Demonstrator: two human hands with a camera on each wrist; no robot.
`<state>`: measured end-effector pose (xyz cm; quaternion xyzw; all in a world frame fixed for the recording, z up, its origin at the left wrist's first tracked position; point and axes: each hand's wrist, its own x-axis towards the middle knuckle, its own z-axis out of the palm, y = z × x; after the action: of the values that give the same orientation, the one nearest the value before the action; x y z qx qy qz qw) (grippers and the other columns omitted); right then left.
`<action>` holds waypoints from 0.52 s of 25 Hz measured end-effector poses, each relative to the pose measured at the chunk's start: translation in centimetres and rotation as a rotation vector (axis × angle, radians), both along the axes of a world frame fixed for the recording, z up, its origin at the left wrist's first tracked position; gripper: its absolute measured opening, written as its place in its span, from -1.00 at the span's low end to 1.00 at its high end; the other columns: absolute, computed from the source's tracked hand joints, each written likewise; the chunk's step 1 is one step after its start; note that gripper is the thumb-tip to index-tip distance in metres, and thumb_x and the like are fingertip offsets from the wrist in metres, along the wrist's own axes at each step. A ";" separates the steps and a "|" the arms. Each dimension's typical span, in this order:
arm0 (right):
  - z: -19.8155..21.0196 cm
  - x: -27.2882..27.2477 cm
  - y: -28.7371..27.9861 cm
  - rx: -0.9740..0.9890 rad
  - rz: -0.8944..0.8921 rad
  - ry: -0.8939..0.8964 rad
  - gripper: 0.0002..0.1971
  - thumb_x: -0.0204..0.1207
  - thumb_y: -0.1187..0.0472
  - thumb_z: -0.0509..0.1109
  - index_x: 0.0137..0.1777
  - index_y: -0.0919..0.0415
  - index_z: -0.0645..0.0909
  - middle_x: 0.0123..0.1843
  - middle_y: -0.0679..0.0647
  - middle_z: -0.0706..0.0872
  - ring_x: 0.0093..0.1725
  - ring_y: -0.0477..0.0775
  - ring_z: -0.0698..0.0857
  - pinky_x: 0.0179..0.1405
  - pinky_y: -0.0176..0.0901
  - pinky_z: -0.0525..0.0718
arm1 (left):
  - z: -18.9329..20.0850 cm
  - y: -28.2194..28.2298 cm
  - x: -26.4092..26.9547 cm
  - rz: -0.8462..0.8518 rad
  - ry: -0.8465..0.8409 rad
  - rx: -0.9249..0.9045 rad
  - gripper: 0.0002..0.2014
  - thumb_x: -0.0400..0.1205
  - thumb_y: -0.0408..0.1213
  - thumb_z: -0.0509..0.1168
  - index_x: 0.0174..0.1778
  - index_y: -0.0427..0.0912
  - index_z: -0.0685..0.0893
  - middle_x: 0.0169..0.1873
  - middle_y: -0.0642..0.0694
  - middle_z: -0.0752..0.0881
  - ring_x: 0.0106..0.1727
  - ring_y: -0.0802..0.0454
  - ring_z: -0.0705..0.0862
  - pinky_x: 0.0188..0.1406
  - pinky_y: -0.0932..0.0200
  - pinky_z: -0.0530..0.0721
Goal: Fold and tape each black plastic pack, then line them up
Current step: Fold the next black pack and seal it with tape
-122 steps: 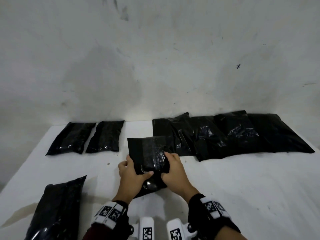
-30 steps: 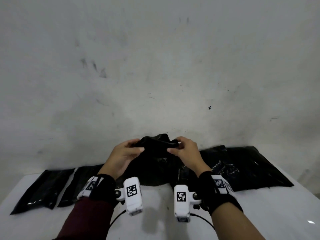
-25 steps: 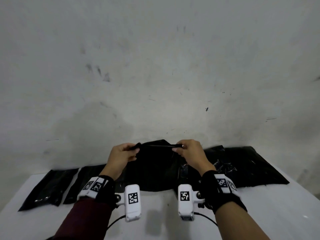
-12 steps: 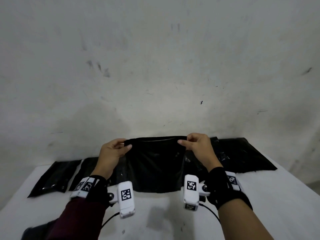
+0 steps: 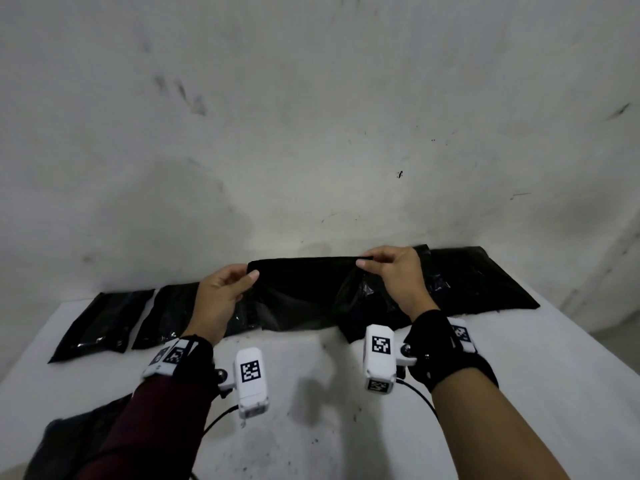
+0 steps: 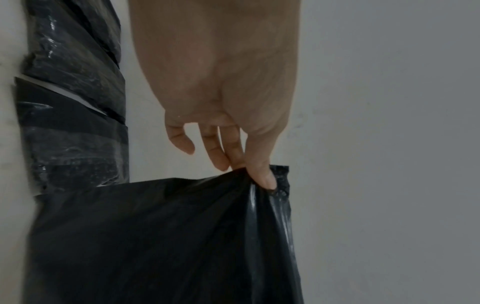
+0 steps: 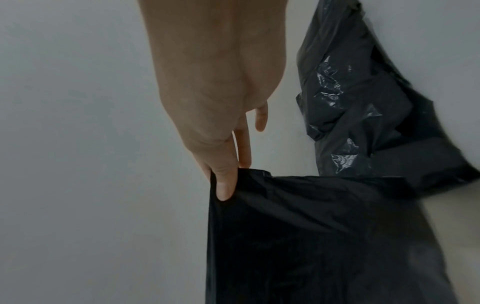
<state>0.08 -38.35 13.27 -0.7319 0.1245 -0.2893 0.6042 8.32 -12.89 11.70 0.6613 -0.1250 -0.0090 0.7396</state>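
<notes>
Holding a black pack (image 5: 301, 292) upright by its two top corners, we stretch its upper edge level above the far side of the worktop (image 5: 346, 393). Our left hand (image 5: 221, 296) pinches the left corner between thumb and fingers, and our right hand (image 5: 398, 275) pinches the right corner the same way; the wrist views confirm both pinches, with the spare fingers loosely curled and free of the plastic. The pack hangs slack below the hands, its lower edge near or on the worktop; we cannot tell whether it touches.

To the left, two folded packs (image 5: 104, 320) lie side by side against the wall (image 5: 311, 133), which we judge to be finished pieces already lined up. To the right, a pile of crumpled packs (image 5: 478, 282) lies overlapping behind the right hand, apparently waiting for their turn. Another black pack (image 5: 69, 441) shows at the near left edge, partly hidden by our sleeve.

We judge the task to be at an early stage: the held pack is not yet folded or taped, and several remain. No tape roll is visible in any view.
</notes>
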 end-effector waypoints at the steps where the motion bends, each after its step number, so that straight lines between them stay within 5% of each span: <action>1: -0.6 -0.6 0.0 -0.007 0.031 0.017 -0.78 0.24 0.48 0.60 -0.36 0.14 0.74 -0.46 -0.11 0.72 -0.42 -0.24 0.65 -0.28 -0.46 0.61 | -0.6 0.4 -0.5 0.000 -0.017 0.005 -0.83 0.51 -0.54 0.35 -0.25 -0.17 0.66 -0.54 0.20 0.69 -0.45 0.39 0.60 -0.40 0.55 0.52; 6: -8.4 -6.2 0.1 -0.163 0.234 0.348 -0.59 0.15 0.51 0.63 -0.49 -0.12 0.74 -0.30 -0.04 0.75 -0.29 -0.24 0.70 -0.14 -0.39 0.61 | -8.2 4.3 -6.1 -0.174 0.072 0.347 -0.76 0.45 -0.55 0.43 -0.23 -0.07 0.83 -0.32 -0.03 0.77 -0.26 0.25 0.67 -0.18 0.53 0.56; 10: -13.5 -10.1 0.5 -0.215 0.336 0.547 -0.59 0.19 0.46 0.63 -0.46 -0.17 0.73 -0.29 -0.09 0.75 -0.29 -0.29 0.68 -0.17 -0.40 0.57 | -13.1 6.6 -10.3 -0.306 0.178 0.488 -0.69 0.43 -0.61 0.42 -0.31 -0.05 0.86 -0.21 -0.03 0.81 -0.11 0.10 0.72 -0.11 0.50 0.58; 13: -15.2 -12.2 0.8 -0.236 0.353 0.657 -0.65 0.21 0.30 0.66 -0.40 -0.27 0.73 -0.23 -0.17 0.75 -0.14 -0.21 0.71 0.05 -0.24 0.64 | -15.3 7.3 -11.5 -0.275 0.066 0.698 -0.49 0.40 -0.58 0.45 -0.38 0.30 0.79 -0.18 0.32 0.78 -0.06 0.28 0.68 -0.02 0.61 0.49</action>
<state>-12.12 -37.57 -1.94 -0.8602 0.1496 0.0565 0.4843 -3.19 -5.63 -3.60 0.8499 -0.1779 -0.1715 0.4655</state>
